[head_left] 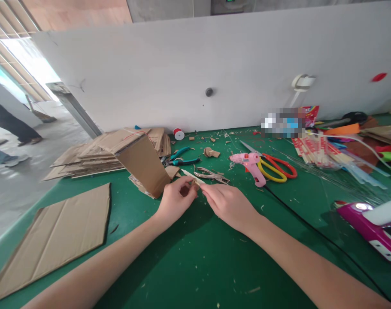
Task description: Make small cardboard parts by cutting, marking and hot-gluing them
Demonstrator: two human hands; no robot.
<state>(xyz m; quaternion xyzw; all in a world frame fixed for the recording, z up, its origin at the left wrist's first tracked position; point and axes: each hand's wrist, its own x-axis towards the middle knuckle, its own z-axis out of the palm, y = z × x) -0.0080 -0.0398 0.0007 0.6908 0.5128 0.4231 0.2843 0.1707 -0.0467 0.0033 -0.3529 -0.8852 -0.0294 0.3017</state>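
Left hand point(175, 198) curled, pinching cardboard scrap point(192, 184). Right hand point(228, 205) pinches the same scrap from 3 o'clock. Glue gun point(250, 162) lies at 1 o'clock.

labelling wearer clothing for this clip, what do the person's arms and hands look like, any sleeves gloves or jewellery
The left forearm and right forearm are bare, with no sleeve in view. The left hand and right hand wear no gloves, and no watch, ring or bracelet shows.

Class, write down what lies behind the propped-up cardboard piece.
Flat cardboard sheets are stacked behind the cardboard piece; it covers the stack's right end, hiding anything there.
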